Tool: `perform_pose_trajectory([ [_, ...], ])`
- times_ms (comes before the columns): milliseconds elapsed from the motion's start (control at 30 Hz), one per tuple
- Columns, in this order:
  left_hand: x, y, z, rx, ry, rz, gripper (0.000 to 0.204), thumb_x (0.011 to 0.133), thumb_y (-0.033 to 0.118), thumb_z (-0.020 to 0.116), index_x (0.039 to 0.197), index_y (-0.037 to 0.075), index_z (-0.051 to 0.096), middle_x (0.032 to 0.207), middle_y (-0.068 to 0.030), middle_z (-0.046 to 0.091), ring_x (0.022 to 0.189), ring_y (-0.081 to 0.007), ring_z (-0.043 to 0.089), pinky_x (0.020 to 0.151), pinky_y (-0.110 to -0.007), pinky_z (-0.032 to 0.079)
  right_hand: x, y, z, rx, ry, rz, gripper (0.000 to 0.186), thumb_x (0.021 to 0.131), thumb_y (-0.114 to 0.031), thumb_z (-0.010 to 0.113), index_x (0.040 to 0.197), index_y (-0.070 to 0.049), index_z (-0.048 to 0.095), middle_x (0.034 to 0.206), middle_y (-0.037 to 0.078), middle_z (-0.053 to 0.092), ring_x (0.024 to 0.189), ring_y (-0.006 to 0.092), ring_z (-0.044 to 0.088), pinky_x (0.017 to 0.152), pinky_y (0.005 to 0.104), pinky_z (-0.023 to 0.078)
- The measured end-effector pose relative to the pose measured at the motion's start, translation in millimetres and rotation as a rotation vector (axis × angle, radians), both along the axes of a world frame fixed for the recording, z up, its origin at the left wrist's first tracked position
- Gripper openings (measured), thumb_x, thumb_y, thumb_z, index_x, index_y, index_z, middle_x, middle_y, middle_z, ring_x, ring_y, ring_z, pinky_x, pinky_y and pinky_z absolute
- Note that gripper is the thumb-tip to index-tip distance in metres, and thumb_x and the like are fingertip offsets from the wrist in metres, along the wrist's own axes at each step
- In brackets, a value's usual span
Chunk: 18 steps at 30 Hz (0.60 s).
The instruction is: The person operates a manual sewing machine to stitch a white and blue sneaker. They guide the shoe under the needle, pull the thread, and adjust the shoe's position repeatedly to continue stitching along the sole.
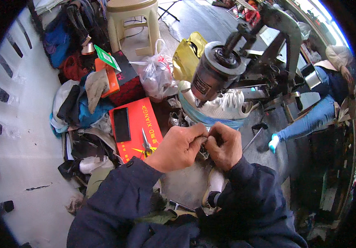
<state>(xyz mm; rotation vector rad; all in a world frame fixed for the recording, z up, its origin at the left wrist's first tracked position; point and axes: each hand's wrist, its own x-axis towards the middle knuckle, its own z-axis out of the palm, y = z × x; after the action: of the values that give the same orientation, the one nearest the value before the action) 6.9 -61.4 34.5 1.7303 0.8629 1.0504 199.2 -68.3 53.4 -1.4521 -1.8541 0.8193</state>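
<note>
My left hand [178, 146] and my right hand [223, 144] meet low in the middle, fingers closed in pinches around something small between them, too hidden to make out. Just beyond them a white sneaker with a pale blue sole [238, 110] sits under the dark metal head of a stitching machine [215, 70], which partly hides it. Left of my hands lies a red-orange box [141, 111] bearing a black phone-like slab [122, 124] and open-topped silver scissors [146, 144], whose handles are partly behind my left hand.
Behind are a beige stool [130, 7], a plastic bag [153, 78] and a yellow bag [180, 62]. A pile of cloth and oddments [74, 106] fills the left beside a pale wall [21, 157]. At right, another person's jeans-clad leg [308, 123] reaches beside the machine.
</note>
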Motion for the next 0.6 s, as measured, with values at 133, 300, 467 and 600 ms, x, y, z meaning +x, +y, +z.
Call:
perform_pose_trajectory([
  [133,6,0,3,-0.049,-0.023,0.009,0.003,0.096,0.000,0.062,0.099,0.000,0.062,0.078,-0.0160,0.062,0.068,-0.0215,0.059,0.066,-0.035,0.050,5,1,3,-0.107,0.087,-0.046,0.011,0.088,-0.009,0.065,0.089,0.002,0.064,0.071,0.010,0.063,0.066,0.0128,0.059,0.064,0.0303,0.050],
  [300,-6,7,0,0.032,0.121,0.065,0.003,0.097,0.001,0.063,0.098,0.000,0.061,0.077,-0.0155,0.059,0.068,-0.0206,0.055,0.065,-0.034,0.049,26,-5,-17,-0.436,0.242,0.068,0.024,0.101,-0.018,0.062,0.102,0.005,0.069,0.086,0.002,0.069,0.079,0.0097,0.062,0.072,0.0276,0.052],
  [467,-13,5,-4,0.194,0.234,0.065,0.007,0.094,0.006,0.066,0.099,0.003,0.061,0.088,-0.0201,0.066,0.083,-0.0434,0.066,0.068,-0.045,0.053,4,-42,-107,-0.404,-0.032,0.351,0.041,0.089,-0.035,0.069,0.112,-0.001,0.075,0.095,0.021,0.075,0.087,0.0401,0.072,0.081,0.0473,0.058],
  [600,-11,5,0,0.258,0.249,0.070,0.008,0.092,0.001,0.068,0.097,0.000,0.063,0.087,-0.0200,0.064,0.080,-0.0404,0.067,0.069,-0.041,0.054,-65,-77,-211,-0.414,0.021,0.421,0.059,0.087,-0.034,0.069,0.134,0.001,0.057,0.116,0.026,0.070,0.106,0.0448,0.067,0.093,0.0502,0.054],
])
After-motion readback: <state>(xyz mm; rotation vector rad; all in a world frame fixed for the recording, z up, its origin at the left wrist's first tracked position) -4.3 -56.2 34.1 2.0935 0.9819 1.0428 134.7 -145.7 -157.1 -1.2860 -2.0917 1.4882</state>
